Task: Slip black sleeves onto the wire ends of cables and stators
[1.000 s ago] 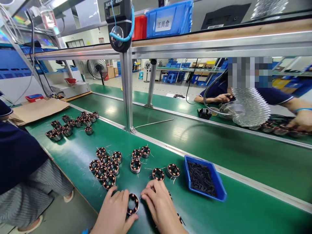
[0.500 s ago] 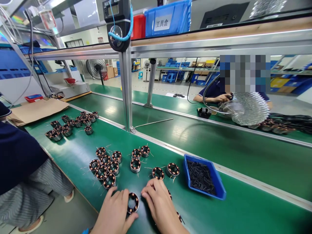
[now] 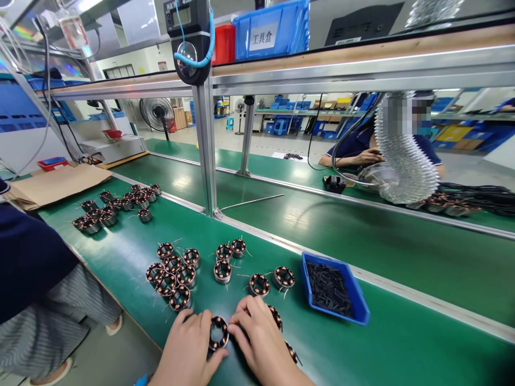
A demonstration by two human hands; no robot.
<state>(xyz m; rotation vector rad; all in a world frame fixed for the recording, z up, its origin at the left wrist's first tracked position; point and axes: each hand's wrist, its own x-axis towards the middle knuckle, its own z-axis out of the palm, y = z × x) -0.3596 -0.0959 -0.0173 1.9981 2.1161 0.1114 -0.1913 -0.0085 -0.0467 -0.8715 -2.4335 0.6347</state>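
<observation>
Fingers (image 3: pixel 246 316) of the left hand (image 3: pixel 185 348) and right hand (image 3: pixel 263 340) are now drawn in snug against a copper-wound stator (image 3: pixel 218 332), held from both sides; more stators (image 3: pixel 259 284) are set just ahead.

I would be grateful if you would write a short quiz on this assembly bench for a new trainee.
1. True or false: the copper-wound stator sits between the left hand and the right hand.
2. Multiple choice: what fills the blue tray? A) short black pieces B) copper-wound stators C) silver hose
3. Fill in the blank: the bench top under the stators is coloured ____.

Key: 1. True; 2. A; 3. green
</observation>
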